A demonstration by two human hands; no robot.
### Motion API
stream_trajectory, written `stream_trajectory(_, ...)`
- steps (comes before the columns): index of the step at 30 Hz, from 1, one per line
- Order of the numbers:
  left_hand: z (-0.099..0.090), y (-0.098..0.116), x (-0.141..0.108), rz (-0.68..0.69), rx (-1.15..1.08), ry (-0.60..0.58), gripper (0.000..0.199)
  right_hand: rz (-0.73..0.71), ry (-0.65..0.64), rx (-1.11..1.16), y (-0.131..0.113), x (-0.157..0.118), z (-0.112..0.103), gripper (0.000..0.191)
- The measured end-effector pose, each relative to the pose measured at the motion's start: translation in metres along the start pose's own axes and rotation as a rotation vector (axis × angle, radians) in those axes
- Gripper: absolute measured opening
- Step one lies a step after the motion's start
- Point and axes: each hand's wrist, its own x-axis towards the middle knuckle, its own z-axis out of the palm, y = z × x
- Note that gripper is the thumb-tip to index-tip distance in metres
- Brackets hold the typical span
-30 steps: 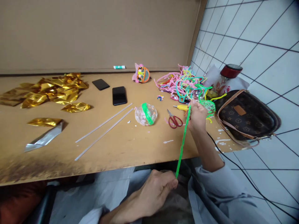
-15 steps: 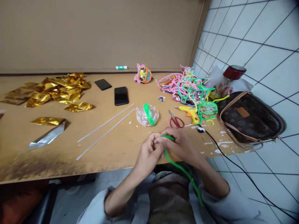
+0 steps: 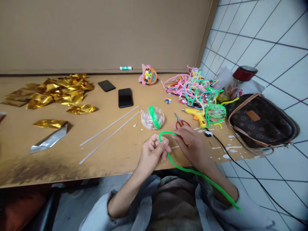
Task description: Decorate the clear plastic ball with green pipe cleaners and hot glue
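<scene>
A fuzzy green strip (image 3: 186,169) is bent into a hook between my hands, its long end trailing across my right forearm. My left hand (image 3: 152,150) pinches it between thumb and fingers. My right hand (image 3: 192,144) is closed on its short end, near the table's front edge. Just beyond them sits a clear round ball (image 3: 146,119) with a green band around its middle. Red-handled scissors (image 3: 179,122) lie beside my right hand, their handles partly hidden by it. A yellow glue gun (image 3: 196,115) rests to the right of the scissors.
Tangled coloured strips (image 3: 190,86), a brown bag (image 3: 264,122) and a red-lidded jar (image 3: 244,74) stand at the right. Two phones (image 3: 125,98), two thin sticks (image 3: 112,136) and gold foil pieces (image 3: 67,89) lie left. A black cord (image 3: 243,171) runs off the right side.
My hands have moved slightly apart, showing more of the green strip's bend. Its trailing end has swung right, over my right forearm. My right hand now covers part of the scissors' handles.
</scene>
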Motion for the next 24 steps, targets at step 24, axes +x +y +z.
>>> stream_trajectory(24, -0.025, -0.002, -0.003, 0.015, 0.279, 0.024, 0.038, 0.602, -0.227, 0.803, -0.015, 0.018, 0.014, 0.015)
